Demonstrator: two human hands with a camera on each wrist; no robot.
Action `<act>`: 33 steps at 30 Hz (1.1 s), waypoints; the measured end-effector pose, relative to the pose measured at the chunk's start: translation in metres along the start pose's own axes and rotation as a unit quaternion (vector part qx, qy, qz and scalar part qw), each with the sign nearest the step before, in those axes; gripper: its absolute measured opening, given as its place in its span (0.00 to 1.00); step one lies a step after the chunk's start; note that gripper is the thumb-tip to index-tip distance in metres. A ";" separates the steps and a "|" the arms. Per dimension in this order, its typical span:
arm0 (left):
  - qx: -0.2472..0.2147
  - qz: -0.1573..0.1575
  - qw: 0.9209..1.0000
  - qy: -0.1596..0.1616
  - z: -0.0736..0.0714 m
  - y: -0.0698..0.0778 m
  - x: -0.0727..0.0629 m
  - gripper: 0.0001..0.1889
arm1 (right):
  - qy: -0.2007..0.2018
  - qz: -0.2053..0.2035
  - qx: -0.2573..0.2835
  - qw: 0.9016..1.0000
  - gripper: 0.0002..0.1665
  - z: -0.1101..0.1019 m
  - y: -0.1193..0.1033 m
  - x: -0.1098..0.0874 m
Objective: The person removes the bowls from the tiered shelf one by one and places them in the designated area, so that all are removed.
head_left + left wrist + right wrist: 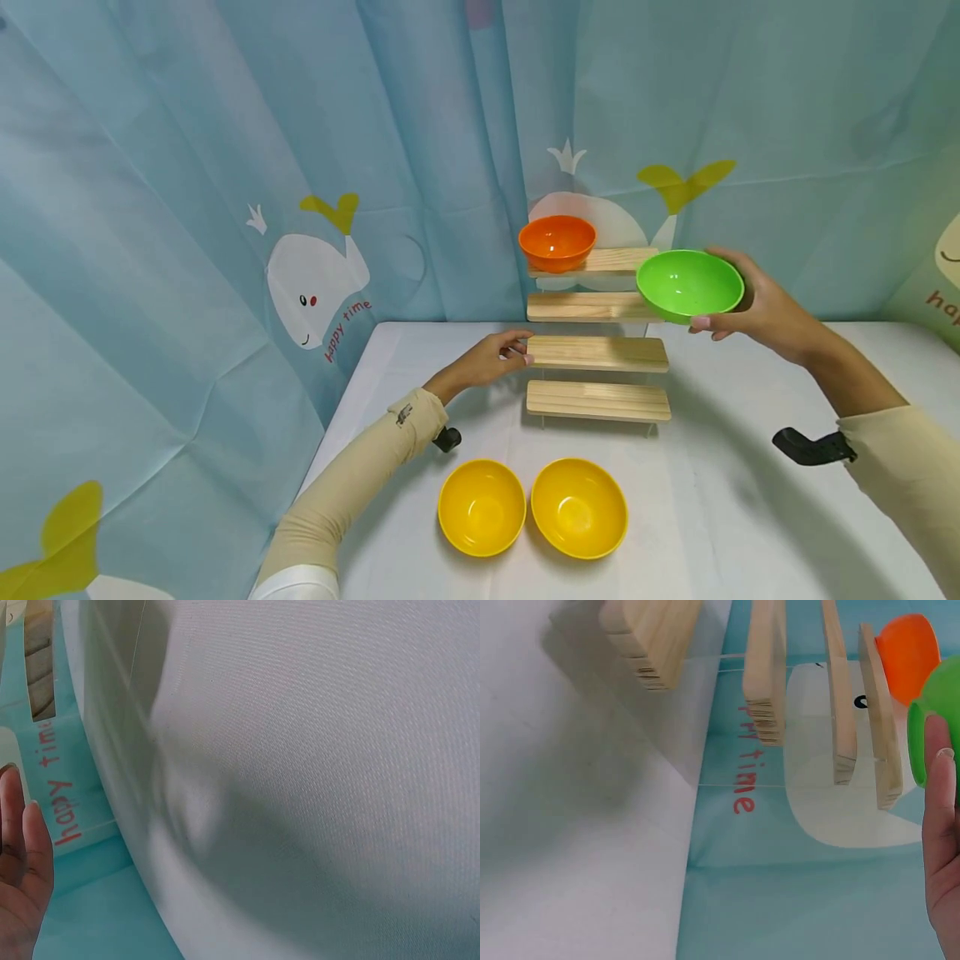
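Observation:
My right hand (757, 304) grips a green bowl (690, 283) by its right side, thumb at the underside. It holds the bowl upright in front of the right end of the upper boards of a wooden tiered shelf (596, 353). In the right wrist view the green bowl (937, 712) is at the right edge, with the thumb on it. An orange bowl (557, 243) sits on the left of the top board. My left hand (487, 358) is at the left end of the second board from the bottom, its loosely bent fingertips right at the board's edge.
Two yellow bowls (482, 507) stand side by side on the white tabletop (720, 517), in front of the shelf. Behind the table hangs a light blue curtain (450, 167) printed with whales. A black wrist mount (813, 447) sticks out from the right sleeve.

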State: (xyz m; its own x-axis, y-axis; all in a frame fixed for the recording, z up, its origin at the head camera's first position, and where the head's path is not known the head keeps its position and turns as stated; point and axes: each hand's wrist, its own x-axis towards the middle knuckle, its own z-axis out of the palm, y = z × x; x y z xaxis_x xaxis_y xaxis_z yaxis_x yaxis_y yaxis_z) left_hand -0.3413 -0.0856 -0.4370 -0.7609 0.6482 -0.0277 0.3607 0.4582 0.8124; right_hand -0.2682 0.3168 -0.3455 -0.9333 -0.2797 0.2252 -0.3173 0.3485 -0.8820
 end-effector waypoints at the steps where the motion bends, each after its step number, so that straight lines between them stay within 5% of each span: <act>1: -0.001 -0.001 1.000 0.000 0.000 0.000 0.000 0.31 | -0.001 -0.002 -0.003 1.000 0.56 0.000 0.001 -0.003; 14: -0.005 -0.005 1.000 0.002 0.000 0.000 -0.001 0.31 | -0.003 0.017 -0.032 0.999 0.60 0.010 0.006 -0.036; 33: -0.007 0.002 1.000 -0.001 0.000 -0.001 -0.001 0.33 | -0.055 -0.020 -0.010 0.998 0.62 0.019 0.022 -0.074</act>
State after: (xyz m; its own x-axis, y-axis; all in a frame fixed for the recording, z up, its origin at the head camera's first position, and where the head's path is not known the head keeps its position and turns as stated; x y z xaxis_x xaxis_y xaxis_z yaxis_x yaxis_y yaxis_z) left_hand -0.3411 -0.0871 -0.4381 -0.7582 0.6515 -0.0261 0.3558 0.4470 0.8208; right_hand -0.2029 0.3281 -0.3898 -0.8956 -0.3908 0.2123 -0.3586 0.3524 -0.8644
